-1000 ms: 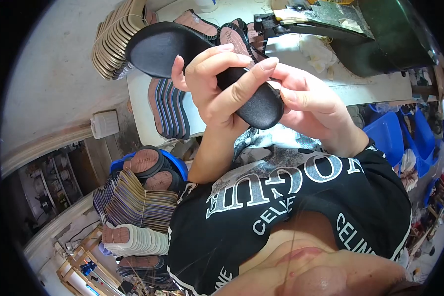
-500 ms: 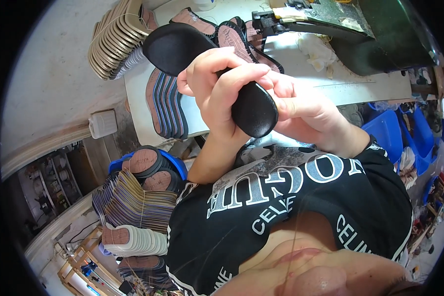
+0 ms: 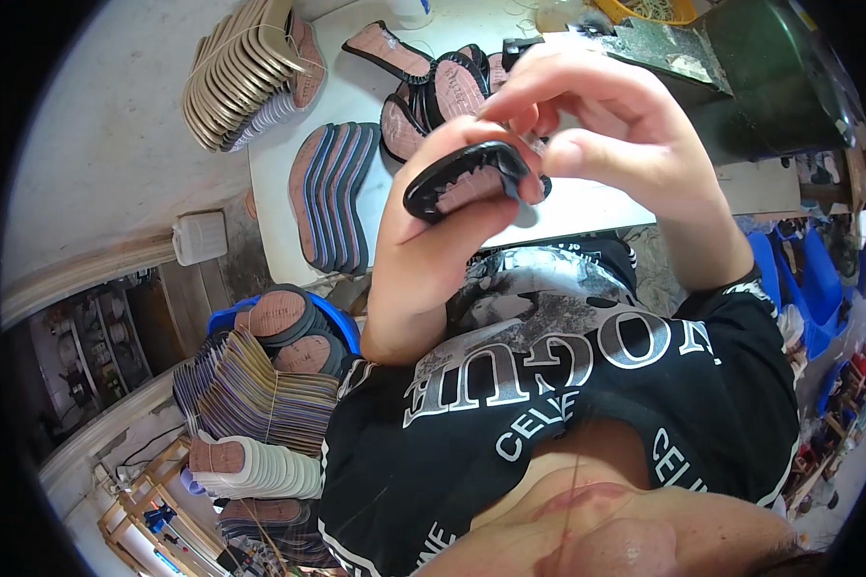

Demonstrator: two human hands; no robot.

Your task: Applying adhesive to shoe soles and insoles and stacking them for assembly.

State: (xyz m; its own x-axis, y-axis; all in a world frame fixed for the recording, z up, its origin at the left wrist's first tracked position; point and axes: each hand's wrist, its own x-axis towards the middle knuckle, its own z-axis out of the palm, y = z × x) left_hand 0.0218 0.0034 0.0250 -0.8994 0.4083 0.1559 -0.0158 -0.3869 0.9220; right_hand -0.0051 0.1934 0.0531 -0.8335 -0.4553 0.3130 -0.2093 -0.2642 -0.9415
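Sole (image 3: 469, 190), black-edged, pinched in left hand (image 3: 431, 252); right hand (image 3: 635, 120) curled close by, cannot tell if pinching.

From the held sole (image 3: 470, 190), found a narrow gap at nine o'clock, between the left hand (image 3: 421, 236) and a layered insole stack (image 3: 335, 197). Met a beige bundle (image 3: 236, 82) at ten, black-edged insoles (image 3: 459, 87) at twelve and, past the right hand (image 3: 621, 120), a green machine (image 3: 779, 87) at two. Could pass between three and four over white tabletop (image 3: 592, 213), up to the right forearm (image 3: 707, 226). Ran into the black shirt (image 3: 568, 389) at five.
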